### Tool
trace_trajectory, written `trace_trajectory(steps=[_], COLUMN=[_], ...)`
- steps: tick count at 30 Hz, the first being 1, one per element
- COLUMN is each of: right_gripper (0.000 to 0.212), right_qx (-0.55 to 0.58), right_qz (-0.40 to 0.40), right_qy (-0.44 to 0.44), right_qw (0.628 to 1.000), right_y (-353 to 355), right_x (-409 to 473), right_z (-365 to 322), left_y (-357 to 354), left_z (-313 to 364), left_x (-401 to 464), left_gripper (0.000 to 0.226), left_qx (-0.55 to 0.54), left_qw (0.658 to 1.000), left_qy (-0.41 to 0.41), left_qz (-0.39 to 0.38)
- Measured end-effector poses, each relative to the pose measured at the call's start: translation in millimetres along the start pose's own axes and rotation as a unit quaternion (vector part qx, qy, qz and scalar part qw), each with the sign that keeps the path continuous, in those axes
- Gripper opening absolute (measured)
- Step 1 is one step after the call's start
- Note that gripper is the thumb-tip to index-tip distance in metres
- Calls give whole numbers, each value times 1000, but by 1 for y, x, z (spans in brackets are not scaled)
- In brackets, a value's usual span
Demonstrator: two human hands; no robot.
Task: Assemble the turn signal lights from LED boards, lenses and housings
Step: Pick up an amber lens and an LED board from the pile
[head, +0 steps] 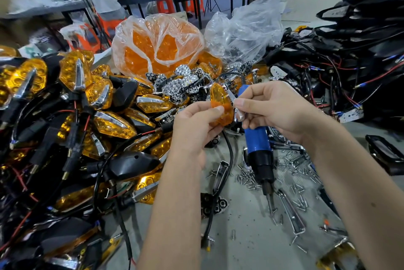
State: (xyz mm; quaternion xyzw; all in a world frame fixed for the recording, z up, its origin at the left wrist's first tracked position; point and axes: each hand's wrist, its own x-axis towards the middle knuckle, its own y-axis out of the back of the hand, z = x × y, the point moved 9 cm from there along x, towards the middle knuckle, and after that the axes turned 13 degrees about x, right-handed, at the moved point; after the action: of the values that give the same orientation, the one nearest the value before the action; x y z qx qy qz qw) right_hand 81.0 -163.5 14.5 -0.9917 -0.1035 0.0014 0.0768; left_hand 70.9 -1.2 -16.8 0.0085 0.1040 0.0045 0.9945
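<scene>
My left hand (pixel 194 123) pinches an amber lens (pixel 222 100) at its lower edge, holding it up in the middle of the view. My right hand (pixel 275 112) pinches a thin chrome trim strip (pixel 237 109) against the lens's right side. A blue electric screwdriver (pixel 259 145) lies on the grey floor just below both hands, tip pointing toward me. Behind the lens sits a heap of chrome reflector pieces (pixel 181 84). Finished amber-and-black turn signals (pixel 83 103) with wires are piled at the left.
A clear bag of amber lenses (pixel 157 44) stands behind, with an emptier clear bag (pixel 244 29) to its right. Black housings and wired boards (pixel 349 62) are stacked at the right. Loose screws (pixel 290 173) and chrome strips litter the floor. A person works at a far table.
</scene>
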Motion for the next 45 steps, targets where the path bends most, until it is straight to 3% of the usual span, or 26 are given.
trace_trajectory(steps=[7, 15, 21, 27, 36, 42, 45], right_gripper=[27, 21, 27, 24, 60, 15, 15], right_qx=[-17, -120, 30, 46, 76, 40, -15], right_qz=[2, 45, 78, 77, 86, 51, 40], right_qy=[23, 73, 18, 18, 10, 46, 96], right_qw=[1000, 989, 996, 996, 993, 997, 994], right_y=[-2, -5, -4, -5, -5, -10, -13], right_x=[4, 5, 2, 2, 2, 3, 3], right_z=[-3, -10, 1, 1, 1, -1, -10], left_y=[2, 2, -1, -2, -7, -13, -9], left_z=[7, 13, 8, 11, 9, 9, 13], left_x=[-3, -5, -3, -3, -1, -1, -2], left_gripper=[12, 9, 7, 12, 11, 8, 12], left_qx=[30, 59, -16, -30, -97, -147, -90], left_qw=[999, 993, 996, 994, 993, 988, 994], left_qy=[-36, -78, -58, -78, -57, -39, -68], left_qz=[14, 70, 68, 73, 37, 0, 10])
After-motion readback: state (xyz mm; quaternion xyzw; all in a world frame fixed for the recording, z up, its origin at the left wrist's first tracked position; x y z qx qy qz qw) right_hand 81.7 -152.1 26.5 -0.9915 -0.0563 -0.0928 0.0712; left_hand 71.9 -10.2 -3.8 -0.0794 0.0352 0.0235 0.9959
